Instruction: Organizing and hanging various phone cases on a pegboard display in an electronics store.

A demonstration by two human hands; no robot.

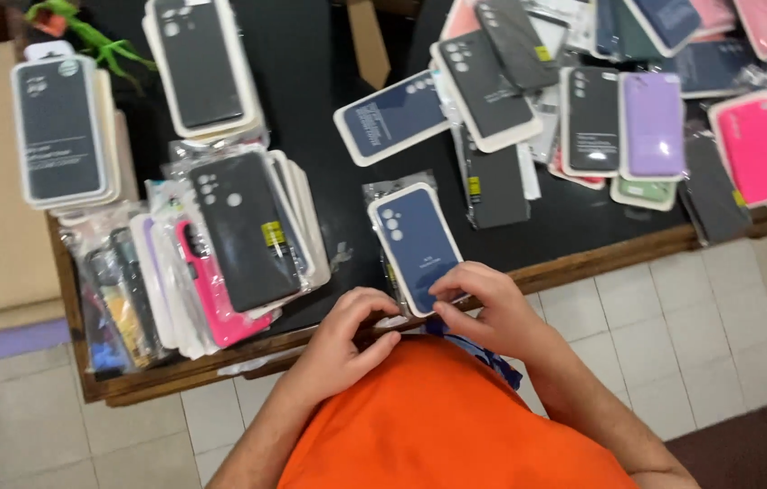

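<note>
A person in an orange top stands at the near edge of a dark worktop (pixel 329 81) strewn with phone cases; both hands meet at the near end of one navy phone case (pixel 415 243) in a white tray and clear sleeve; the case lies on the worktop just beyond the hands, its long axis running near to far with a slight lean to the left, camera holes at the far end. The right hand (pixel 483 308) has its fingers curled and its thumb and fingertips pinching the near right corner of the case; the left hand (pixel 347 330) is curled too, its fingertips pressed on the near edge of the sleeve just left of that corner; the right hand lies a little further over the case. To the left sits a fanned stack of black, white and pink cases (pixel 229 244); far right lie a purple case (pixel 652 125) and a bright pink case (pixel 754 149); pale floor tiles (pixel 673 335) show below.
</note>
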